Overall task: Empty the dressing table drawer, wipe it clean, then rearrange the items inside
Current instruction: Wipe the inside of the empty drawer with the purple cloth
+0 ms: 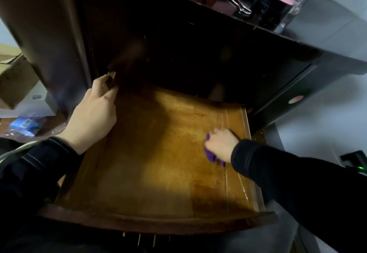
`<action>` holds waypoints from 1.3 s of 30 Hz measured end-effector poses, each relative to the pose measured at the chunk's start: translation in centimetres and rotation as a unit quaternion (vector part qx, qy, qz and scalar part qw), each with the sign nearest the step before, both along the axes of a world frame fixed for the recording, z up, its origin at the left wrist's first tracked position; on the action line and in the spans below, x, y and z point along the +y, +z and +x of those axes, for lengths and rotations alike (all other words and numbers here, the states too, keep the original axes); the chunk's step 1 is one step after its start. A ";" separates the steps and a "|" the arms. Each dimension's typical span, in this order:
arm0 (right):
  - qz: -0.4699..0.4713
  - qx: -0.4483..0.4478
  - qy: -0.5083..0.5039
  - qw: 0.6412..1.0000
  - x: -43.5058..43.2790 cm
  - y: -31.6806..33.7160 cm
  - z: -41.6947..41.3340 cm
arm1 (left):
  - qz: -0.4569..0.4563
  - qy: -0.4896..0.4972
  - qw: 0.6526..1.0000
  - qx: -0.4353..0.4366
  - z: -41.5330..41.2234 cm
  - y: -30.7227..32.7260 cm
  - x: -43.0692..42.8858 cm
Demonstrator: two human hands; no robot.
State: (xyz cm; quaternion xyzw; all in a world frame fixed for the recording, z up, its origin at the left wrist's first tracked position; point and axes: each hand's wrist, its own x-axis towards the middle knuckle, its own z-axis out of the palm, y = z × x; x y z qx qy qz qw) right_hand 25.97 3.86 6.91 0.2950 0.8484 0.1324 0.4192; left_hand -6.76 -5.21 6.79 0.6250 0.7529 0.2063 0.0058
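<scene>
drawer point(151, 163): we see it pulled out, its wooden floor bare.
left hand point(93, 113): we grip the drawer's left wall edge.
right hand point(221, 144): clenched on a purple cloth point(210, 154), pressed to the floor near the right wall.
tabletop point(264, 32): cluttered above.

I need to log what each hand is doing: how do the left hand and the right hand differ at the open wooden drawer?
The left hand grips the drawer's left wall near its back corner, while the right hand sits low on the floor of the wooden drawer, near its right wall. The right hand is closed on a purple cloth; the left holds no cloth. Both wear black sleeves.
</scene>
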 end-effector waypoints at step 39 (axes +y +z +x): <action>0.009 0.440 -0.120 0.890 -3.2 -7.1 -15.7 | 0.057 0.083 0.925 -0.366 -0.9 -0.7 -0.1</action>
